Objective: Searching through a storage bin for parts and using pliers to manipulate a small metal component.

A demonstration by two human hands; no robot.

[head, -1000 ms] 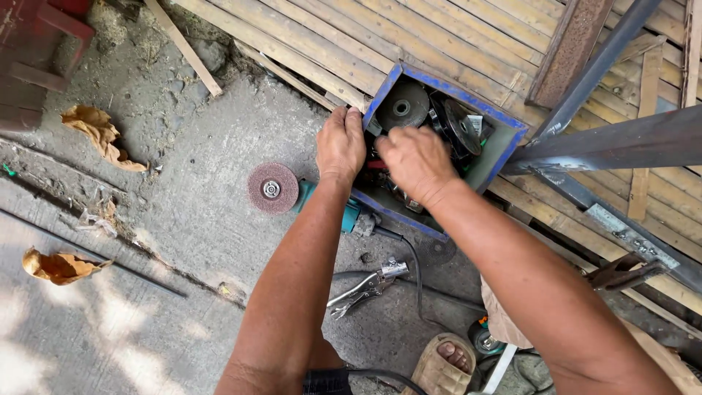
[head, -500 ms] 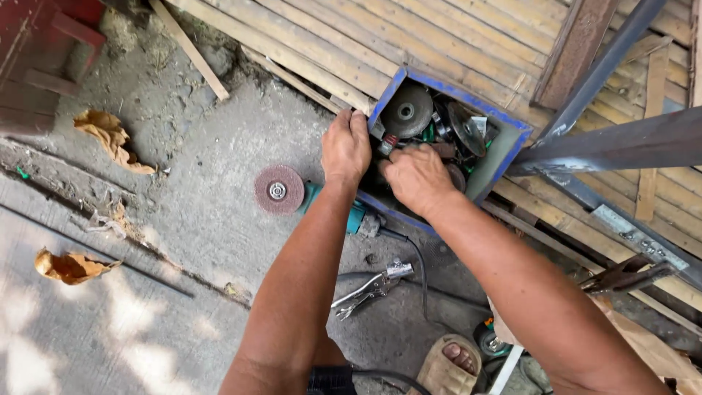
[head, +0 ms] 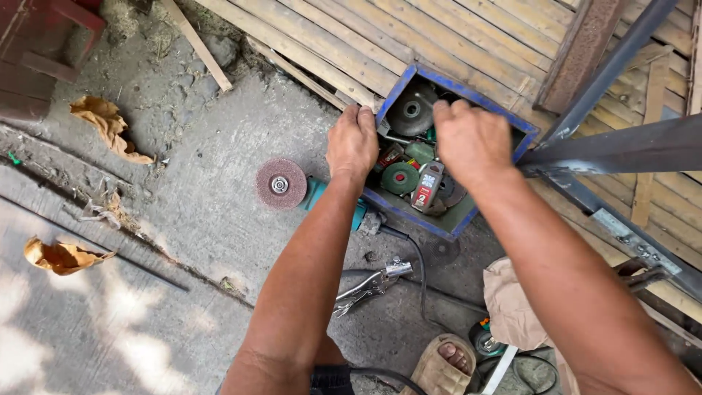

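Head view, and we're looking straight down as both our hands dig into the blue box (head: 401, 82) at the edge of the bamboo slats (head: 468, 44). Our left hand (head: 352, 143) rests on the box's near-left wall, fingers curled down over the rim; we can't tell whether they pinch anything. Our right hand (head: 472, 139) is over the box's middle, fingers bent down among the contents, its grasp hidden too. Inside we make out a dark grinding disc (head: 412, 111), a green disc (head: 400, 178) and a small grey-and-red tool (head: 426, 186). We'd judge this a rummage through the box. Any lift from here calls for a clean pinch on 1 item in that clutter. Just left of the box lies the teal angle grinder (head: 316, 194) with its maroon wheel (head: 281, 183), and locking pliers (head: 369, 284) lie nearer us on the concrete.
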